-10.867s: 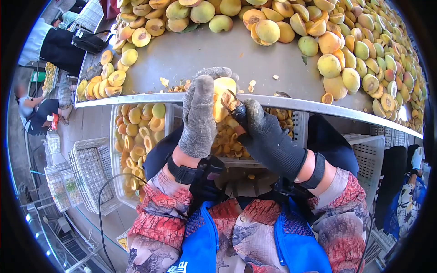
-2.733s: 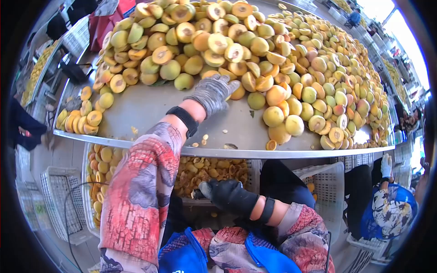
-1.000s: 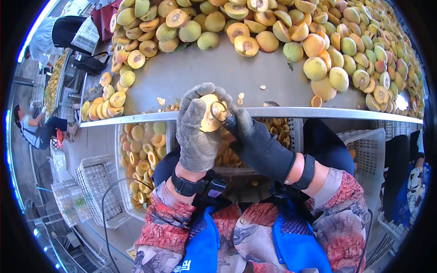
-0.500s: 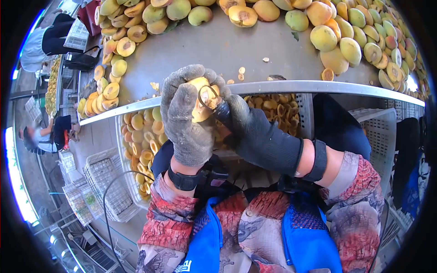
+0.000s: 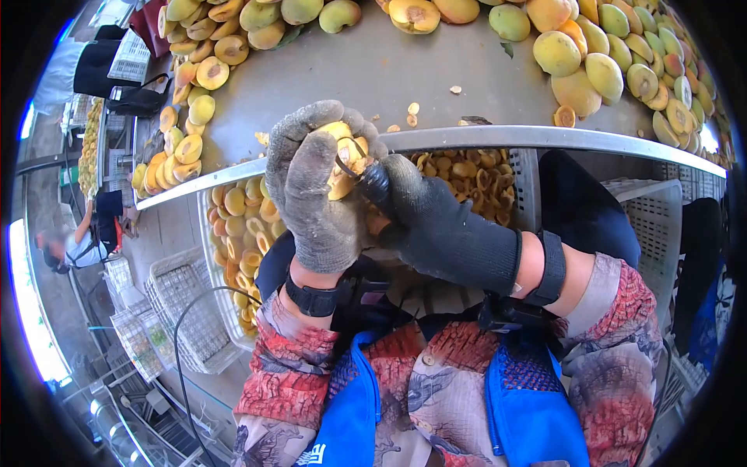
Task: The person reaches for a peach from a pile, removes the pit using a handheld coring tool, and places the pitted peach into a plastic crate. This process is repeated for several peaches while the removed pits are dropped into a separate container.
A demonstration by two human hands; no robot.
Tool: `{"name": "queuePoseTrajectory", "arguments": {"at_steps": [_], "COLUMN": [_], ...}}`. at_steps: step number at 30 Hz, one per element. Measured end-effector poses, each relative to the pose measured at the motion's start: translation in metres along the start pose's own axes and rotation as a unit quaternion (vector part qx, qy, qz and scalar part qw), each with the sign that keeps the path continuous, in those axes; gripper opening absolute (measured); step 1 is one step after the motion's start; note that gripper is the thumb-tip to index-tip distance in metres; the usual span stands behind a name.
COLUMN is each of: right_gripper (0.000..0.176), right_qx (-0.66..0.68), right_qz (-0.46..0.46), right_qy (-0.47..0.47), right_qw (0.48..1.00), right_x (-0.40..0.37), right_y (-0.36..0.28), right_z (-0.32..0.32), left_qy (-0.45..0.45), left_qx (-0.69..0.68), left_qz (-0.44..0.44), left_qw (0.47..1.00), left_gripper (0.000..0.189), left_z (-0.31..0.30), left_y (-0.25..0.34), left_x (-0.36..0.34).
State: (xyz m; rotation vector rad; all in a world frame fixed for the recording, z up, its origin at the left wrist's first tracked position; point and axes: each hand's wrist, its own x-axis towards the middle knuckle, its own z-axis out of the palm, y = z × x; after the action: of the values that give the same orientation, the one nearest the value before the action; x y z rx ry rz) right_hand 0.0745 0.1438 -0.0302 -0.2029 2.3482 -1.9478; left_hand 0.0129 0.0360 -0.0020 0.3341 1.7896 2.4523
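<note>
My left hand (image 5: 315,194), in a dusty grey glove, is wrapped round a yellow fruit half (image 5: 340,187) just over the table's near edge. In a dark glove, my right hand (image 5: 436,222) grips the black handle of a curved-blade tool (image 5: 374,184). The tool's thin blade loop lies against the cut face of the fruit, at the pit. Both hands are close together, and the glove fingers partly hide the fruit.
Fruit halves (image 5: 603,76) are heaped on the metal table (image 5: 334,82). Below its edge are crates of cut fruit (image 5: 464,183) (image 5: 243,226). Stacked white crates (image 5: 183,311) stand at the left, a pale crate (image 5: 654,222) at the right. Another person (image 5: 84,243) is at far left.
Both hands, with the fruit and tool, have shifted slightly up and left. The blade's angle on the fruit has changed a little. The person at far left has moved slightly.
</note>
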Motion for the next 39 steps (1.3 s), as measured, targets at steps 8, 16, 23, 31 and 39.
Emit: {"name": "queuePoseTrajectory", "arguments": {"at_steps": [8,16,23,31,39], "right_gripper": [0.052,0.048,0.021,0.034,0.02], "right_qx": [0.02,-0.123,-0.269,-0.36,-0.402], "right_qz": [0.102,-0.022,-0.136,-0.134,-0.117], "right_qy": [0.029,0.037,0.055,0.061,0.075], "right_qw": [0.994,0.991,0.952,0.921,0.905], "right_x": [0.009,0.01,0.005,0.002,0.0], "right_y": [-0.014,-0.015,-0.003,0.005,0.018], "right_z": [-0.013,-0.029,-0.027,-0.02,-0.013], "left_qy": [-0.045,-0.063,-0.047,-0.014,-0.034], "left_qx": [-0.041,-0.072,-0.003,-0.061,0.018], "left_qz": [-0.03,-0.12,-0.175,-0.218,-0.2], "left_qw": [0.998,0.988,0.983,0.974,0.979], "left_gripper": [0.032,0.033,0.039,0.044,0.04], "left_z": [-0.003,-0.016,-0.017,-0.017,-0.021], "left_y": [0.001,0.008,0.01,0.009,0.008], "left_x": [0.008,0.012,0.007,0.006,0.004]}}
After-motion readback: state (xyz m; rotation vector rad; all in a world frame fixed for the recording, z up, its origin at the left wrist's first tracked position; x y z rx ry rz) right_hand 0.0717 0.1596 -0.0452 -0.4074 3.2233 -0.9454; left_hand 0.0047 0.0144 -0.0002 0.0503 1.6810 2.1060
